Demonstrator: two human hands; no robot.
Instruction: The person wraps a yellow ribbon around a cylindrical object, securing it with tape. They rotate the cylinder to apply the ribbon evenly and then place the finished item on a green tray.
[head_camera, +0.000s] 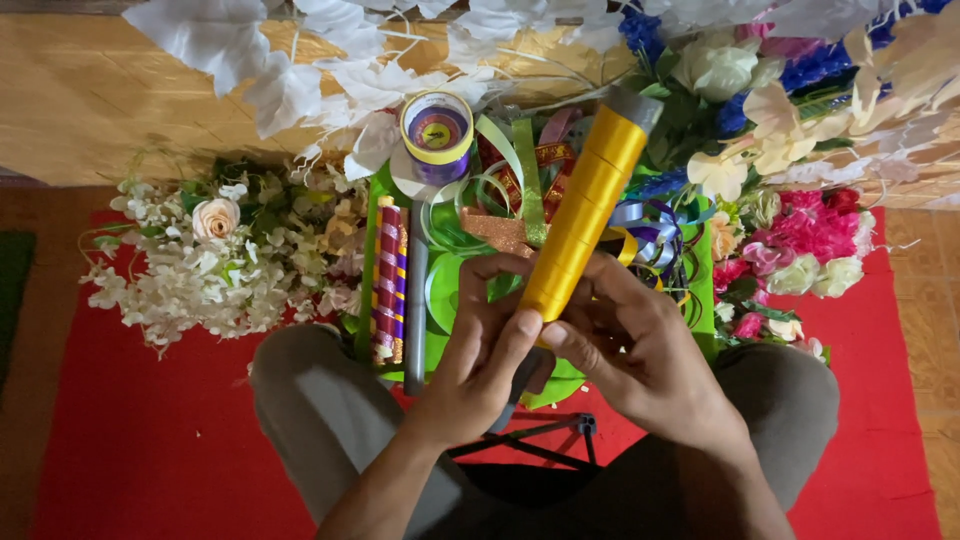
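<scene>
Far to the left of our hands, well apart from them, lies a heap of white artificial blossoms with one cream rose (200, 265) on the red cloth mat (140, 440). Closer in, just left of our left hand, a stick wound with spiral red, gold and purple ribbon (389, 280) lies beside a plain grey tube (416, 300) on a bright green tray (372, 215). Beyond the fingertips, a roll of purple and yellow ribbon (437, 135) stands on its side among loose green, red and gold ribbon strands (520, 185).

Our left hand (480, 350) is closed around the lower end of a long tube wrapped in shiny yellow satin ribbon (585, 210), thumb pressed on its front. The tube slants up and away to the right from between both hands, its grey upper end pointing toward the flowers. Our right hand (640, 345) grips the same lower end from the other side, fingers curled round it and touching the left thumb.

To the right of our right hand, near but not touching it, sit pink, cream and blue artificial flowers (800, 235). Below the hands, a black folding stand (545, 440) shows between our knees.
</scene>
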